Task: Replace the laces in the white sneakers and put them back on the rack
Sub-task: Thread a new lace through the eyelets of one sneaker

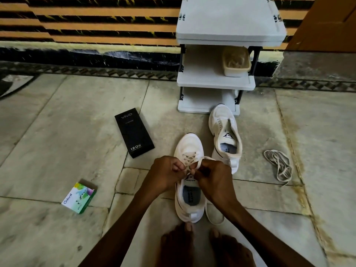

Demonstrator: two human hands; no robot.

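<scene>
Near sneaker: a white sneaker (189, 146) stands on the floor (57, 122) at lower centre of the frame, toe pointing toward the rack, lace crossed through its front eyelets.
Left hand: the left hand (167, 174) is over the sneaker's tongue, fingers curled and pinching the lace (200, 160).
Right hand: the right hand (212, 180) is just beside the left, fingers curled round the same lace, which arcs up between the two hands.
Lace tail: a loop of it lies on the floor at the sneaker's heel, right side.
Far sneaker: the second white sneaker (225, 130) lies just right of and above the first, unlaced, its toe touching the foot of the rack.
Rack: a white shelf rack (215, 81) stands at upper centre against the wall, with a beige container (236, 61) on its middle shelf.
Loose lace: another lace (279, 165) lies bunched on the floor at the right.
Boxes: a black box (134, 132) left of centre; a green and white box (79, 197) at lower left.
Feet: bare feet (177, 245) at the bottom edge.
</scene>
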